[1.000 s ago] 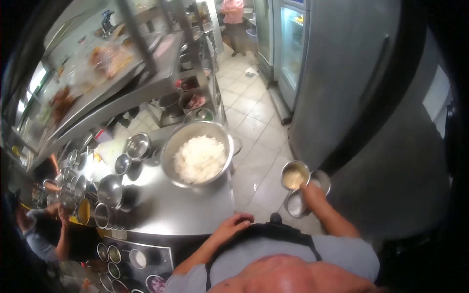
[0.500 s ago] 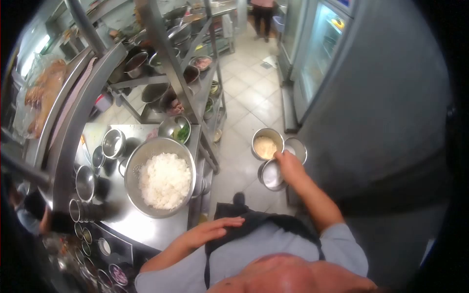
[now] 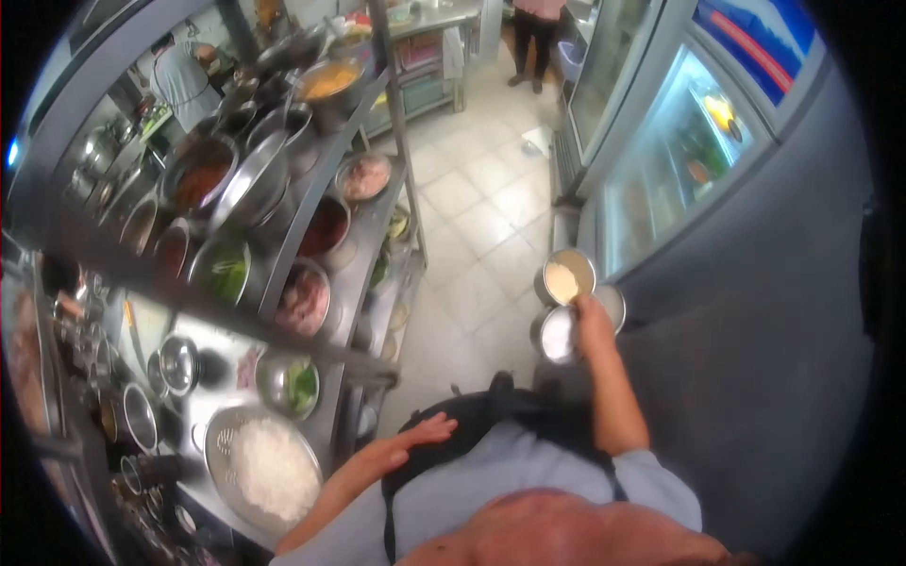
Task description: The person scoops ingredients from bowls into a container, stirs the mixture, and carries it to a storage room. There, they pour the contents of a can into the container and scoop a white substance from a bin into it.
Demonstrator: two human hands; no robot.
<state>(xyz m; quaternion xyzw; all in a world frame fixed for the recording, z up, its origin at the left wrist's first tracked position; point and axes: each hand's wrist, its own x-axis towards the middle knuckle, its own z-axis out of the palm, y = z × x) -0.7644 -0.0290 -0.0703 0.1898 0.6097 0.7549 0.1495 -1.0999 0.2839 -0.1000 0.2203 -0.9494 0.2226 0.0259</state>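
Observation:
My right hand (image 3: 595, 325) is closed around the rims where a cluster of round metal canisters meets, holding them above the floor. One canister (image 3: 568, 277) has pale yellow grains in it, and a second canister (image 3: 557, 335) contains white powder. A third canister (image 3: 613, 307) is partly hidden behind my fingers. Empty, with fingers stretched out, my left hand (image 3: 425, 438) hovers in front of my dark apron (image 3: 453, 476). To its left, a large metal colander (image 3: 219, 462) full of white rice stands on the counter.
At left a steel rack (image 3: 316, 226) carries pots and bowls of meat, sauces and greens. A glass-door fridge (image 3: 661, 170) and a grey panel (image 3: 755, 377) line the right side. Tiled floor (image 3: 481, 217) runs between them. One person (image 3: 535, 38) stands at the far end, another person (image 3: 186, 80) at upper left.
My view has shifted forward along the aisle, with the rack and fridge now nearer. The canisters stay in my right hand; the rice colander has slipped lower left in view.

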